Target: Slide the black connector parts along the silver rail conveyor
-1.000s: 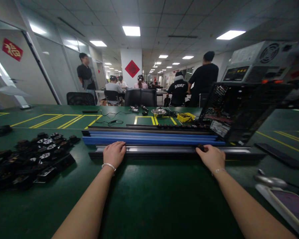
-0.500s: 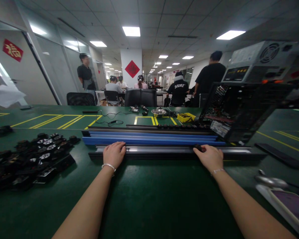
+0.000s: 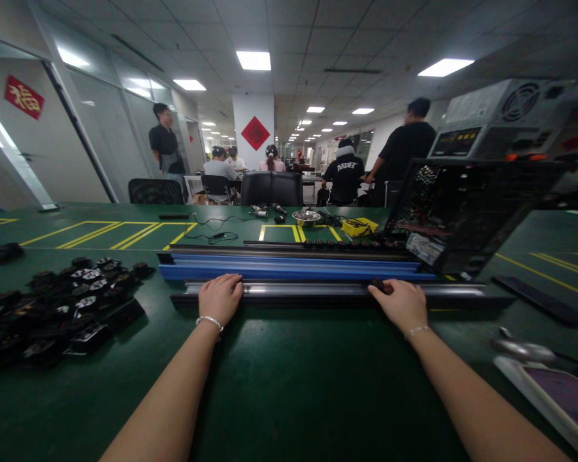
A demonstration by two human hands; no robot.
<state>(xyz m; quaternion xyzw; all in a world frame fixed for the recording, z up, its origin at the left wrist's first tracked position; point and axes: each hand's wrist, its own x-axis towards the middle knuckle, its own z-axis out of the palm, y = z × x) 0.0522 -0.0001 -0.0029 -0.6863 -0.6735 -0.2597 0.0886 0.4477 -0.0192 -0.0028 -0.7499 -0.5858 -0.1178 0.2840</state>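
A long black rail with a shiny channel (image 3: 308, 292) lies across the green table in front of me. My left hand (image 3: 220, 299) is closed on the rail's left part, fingers over its far edge. My right hand (image 3: 399, 303) pinches a small black piece (image 3: 378, 284) at the channel, right of the middle. Just behind the rail lies a blue rail (image 3: 293, 269), with dark rails (image 3: 270, 248) beyond it.
A heap of black parts (image 3: 77, 301) covers the left. At the right stand an open computer case (image 3: 481, 212), a black bar (image 3: 542, 300) and a purple-topped tray (image 3: 563, 398). Farther back are a metal bowl (image 3: 307, 218) and a yellow basket (image 3: 359, 226).
My right hand has slid slightly left along the rail with the small black piece. My left hand stays where it was. The person's hand with white paper at the far left is gone.
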